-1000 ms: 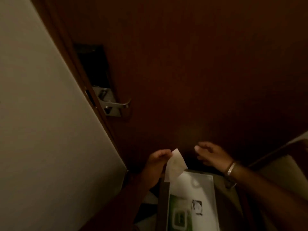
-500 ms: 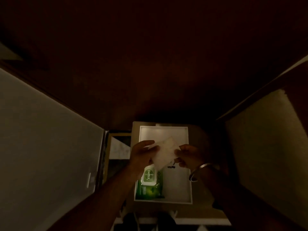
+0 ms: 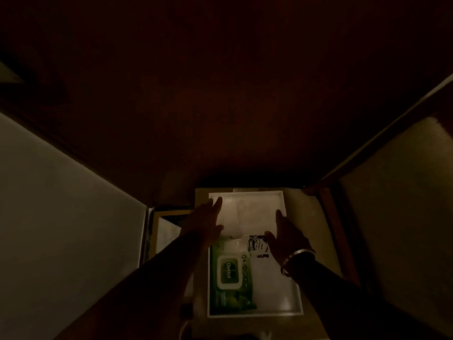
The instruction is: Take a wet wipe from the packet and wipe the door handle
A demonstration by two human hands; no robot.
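Observation:
A green wet wipe packet [image 3: 230, 278] lies in the near left part of a white tray [image 3: 282, 307]. A pale wet wipe [image 3: 247, 217] lies spread flat in the tray's far half. My left hand [image 3: 203, 222] rests at the wipe's left edge with fingers stretched out. My right hand [image 3: 284, 238], a metal bangle on its wrist, sits at the wipe's right edge, fingers also spread. Neither hand grips anything. The door handle is out of view; only the dark wooden door [image 3: 220, 94] shows above.
The tray sits on a small beige surface [image 3: 308, 217] against the door. A white wall [image 3: 61, 217] runs along the left. A wooden frame and pale panel [image 3: 397, 204] stand on the right. The scene is very dim.
The view dropped from the door handle down to the tray. The wipe, held between both hands half a second ago, now lies flat in the tray with both hands open beside it.

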